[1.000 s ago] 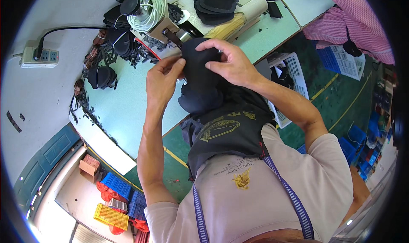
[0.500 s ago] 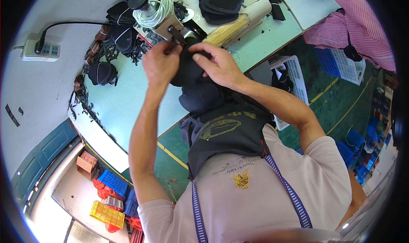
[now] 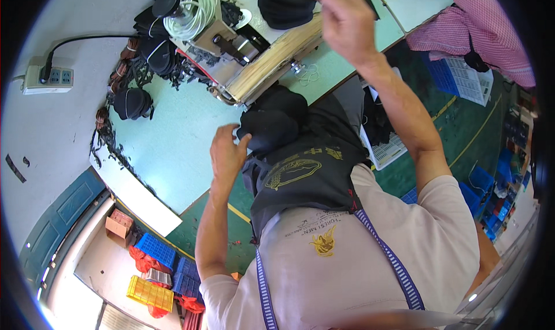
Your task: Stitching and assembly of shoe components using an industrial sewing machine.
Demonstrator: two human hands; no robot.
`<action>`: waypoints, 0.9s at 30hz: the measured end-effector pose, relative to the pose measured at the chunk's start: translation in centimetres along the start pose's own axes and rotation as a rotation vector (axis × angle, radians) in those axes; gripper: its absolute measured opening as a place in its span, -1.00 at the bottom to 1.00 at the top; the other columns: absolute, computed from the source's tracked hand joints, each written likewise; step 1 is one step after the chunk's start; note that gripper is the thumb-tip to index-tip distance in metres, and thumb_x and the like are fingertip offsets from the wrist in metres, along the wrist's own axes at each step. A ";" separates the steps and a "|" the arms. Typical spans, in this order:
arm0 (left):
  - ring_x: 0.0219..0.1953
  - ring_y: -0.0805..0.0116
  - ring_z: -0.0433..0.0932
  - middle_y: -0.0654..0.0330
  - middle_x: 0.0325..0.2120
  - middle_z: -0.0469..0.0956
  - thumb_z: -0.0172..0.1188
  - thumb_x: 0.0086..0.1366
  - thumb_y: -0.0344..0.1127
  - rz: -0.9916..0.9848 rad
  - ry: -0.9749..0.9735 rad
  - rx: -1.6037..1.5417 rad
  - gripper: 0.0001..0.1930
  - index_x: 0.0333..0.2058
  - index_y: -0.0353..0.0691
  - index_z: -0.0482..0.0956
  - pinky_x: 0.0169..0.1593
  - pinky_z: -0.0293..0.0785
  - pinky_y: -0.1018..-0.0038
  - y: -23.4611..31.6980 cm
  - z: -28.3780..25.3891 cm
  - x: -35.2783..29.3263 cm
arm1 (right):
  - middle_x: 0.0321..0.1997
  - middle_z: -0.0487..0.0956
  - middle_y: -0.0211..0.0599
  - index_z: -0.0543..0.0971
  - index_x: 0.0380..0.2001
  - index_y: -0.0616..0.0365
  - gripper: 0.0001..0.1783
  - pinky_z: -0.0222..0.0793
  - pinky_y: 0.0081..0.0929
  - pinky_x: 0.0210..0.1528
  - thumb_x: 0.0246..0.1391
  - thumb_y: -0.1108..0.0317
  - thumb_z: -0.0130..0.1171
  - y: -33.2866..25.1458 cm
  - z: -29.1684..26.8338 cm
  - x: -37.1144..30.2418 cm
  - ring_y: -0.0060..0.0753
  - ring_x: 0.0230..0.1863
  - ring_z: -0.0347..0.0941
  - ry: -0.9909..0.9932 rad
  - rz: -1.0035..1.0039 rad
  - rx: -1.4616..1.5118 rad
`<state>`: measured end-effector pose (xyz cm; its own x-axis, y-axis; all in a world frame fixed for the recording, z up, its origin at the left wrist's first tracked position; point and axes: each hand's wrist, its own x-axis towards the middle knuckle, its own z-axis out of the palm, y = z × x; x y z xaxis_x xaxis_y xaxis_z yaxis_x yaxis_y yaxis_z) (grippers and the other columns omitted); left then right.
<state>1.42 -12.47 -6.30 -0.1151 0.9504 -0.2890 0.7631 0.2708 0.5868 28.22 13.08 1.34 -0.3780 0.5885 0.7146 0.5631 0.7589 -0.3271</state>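
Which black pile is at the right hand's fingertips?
The pile at the top edge, right of the cord coil: the right hand crosses its edge in view. The tied piles lie farther left; the left hand is near another pile.

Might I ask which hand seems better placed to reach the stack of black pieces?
Probably the right hand: it is near the stack; the left hand is farther off, near lower black fabric.

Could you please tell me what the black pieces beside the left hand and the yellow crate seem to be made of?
Black pieces: probably matte fabric, perhaps foam-backed, given their dull surface and soft, rounded edges. Yellow crate: likely smooth moulded plastic, given its even colour and slotted sides.
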 end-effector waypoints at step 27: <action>-0.55 0.45 0.56 0.20 -0.56 0.66 0.37 0.22 -0.15 -0.136 0.249 -0.057 -0.74 -0.27 -0.23 0.74 -0.36 0.46 0.43 6.7 -6.6 11.7 | -0.14 0.68 -0.12 0.69 -0.12 0.09 -0.75 0.49 -0.23 -0.04 0.14 0.33 0.21 -7.8 5.4 -2.3 -0.05 -0.10 0.61 -0.821 0.577 0.442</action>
<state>1.00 1.46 -0.79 -0.3719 0.9111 -0.1777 0.6939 0.4000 0.5987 20.74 7.32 -1.11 -0.6089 0.7693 -0.1935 0.5614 0.2457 -0.7902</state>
